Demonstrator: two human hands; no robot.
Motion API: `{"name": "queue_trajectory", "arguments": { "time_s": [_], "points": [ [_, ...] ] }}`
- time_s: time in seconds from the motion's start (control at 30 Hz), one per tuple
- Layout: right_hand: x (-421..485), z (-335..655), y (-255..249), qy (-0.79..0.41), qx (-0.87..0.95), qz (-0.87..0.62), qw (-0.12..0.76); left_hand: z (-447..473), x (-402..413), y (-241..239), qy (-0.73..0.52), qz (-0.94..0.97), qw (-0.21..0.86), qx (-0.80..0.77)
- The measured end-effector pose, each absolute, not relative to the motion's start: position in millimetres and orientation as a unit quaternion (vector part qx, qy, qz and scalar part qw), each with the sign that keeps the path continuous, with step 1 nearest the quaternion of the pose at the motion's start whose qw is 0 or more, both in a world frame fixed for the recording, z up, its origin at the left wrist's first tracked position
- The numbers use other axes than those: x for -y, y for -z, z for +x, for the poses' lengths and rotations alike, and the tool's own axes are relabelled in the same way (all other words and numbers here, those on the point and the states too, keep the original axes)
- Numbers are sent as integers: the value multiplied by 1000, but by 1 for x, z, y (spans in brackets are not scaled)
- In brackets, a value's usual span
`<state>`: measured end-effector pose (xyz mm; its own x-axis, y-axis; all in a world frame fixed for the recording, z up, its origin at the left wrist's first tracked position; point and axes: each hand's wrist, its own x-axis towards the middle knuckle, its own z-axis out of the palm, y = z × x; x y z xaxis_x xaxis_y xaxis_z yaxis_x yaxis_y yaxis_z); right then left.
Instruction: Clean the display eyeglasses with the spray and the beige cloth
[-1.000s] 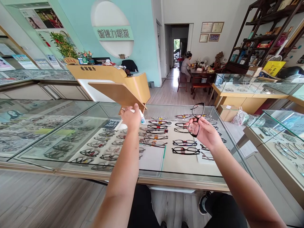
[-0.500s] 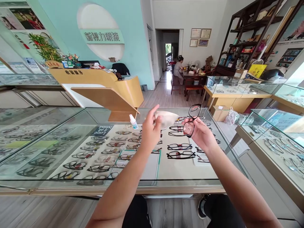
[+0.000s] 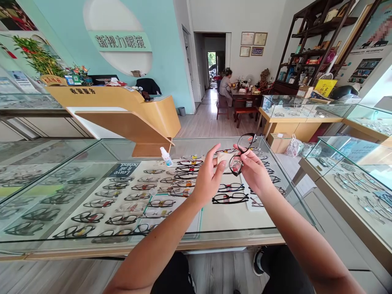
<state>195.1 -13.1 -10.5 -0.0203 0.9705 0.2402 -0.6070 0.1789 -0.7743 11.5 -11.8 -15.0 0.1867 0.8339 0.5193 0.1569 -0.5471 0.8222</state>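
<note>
Clearly, the right hand [image 3: 255, 171] pinches black-framed glasses [image 3: 235, 166], one lens above the other, over the display case [image 3: 232, 240]. The left hand [image 3: 208, 175] has thumb and fingers closed around a pale cloth [image 3: 224, 158], just left of the lower lens. Farther left, a white bottle [image 3: 165, 157] stands near a wooden stand [image 3: 150, 149].

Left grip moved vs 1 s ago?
Yes, rightward. Judged against the wooden stand, the left grip was in front of it; now it's well to the right, beside the black-framed glasses.
</note>
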Motion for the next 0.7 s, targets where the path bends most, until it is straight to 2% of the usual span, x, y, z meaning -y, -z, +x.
{"name": "queue_trajectory", "arguments": {
  "time_s": [0.27,0.43,0.57,0.7],
  "points": [
    [10,195,16,-562,436,-223,667,13,12,17,-522,743,260,-330],
    [8,195,18,-552,421,-229,683,13,15,16,-516,775,174,-321],
    [10,197,14,-544,395,-241,700,9,19,15,-501,820,109,-256],
    [12,198,9,-553,390,-245,694,7,21,12,-480,839,104,-233]
  ]
}}
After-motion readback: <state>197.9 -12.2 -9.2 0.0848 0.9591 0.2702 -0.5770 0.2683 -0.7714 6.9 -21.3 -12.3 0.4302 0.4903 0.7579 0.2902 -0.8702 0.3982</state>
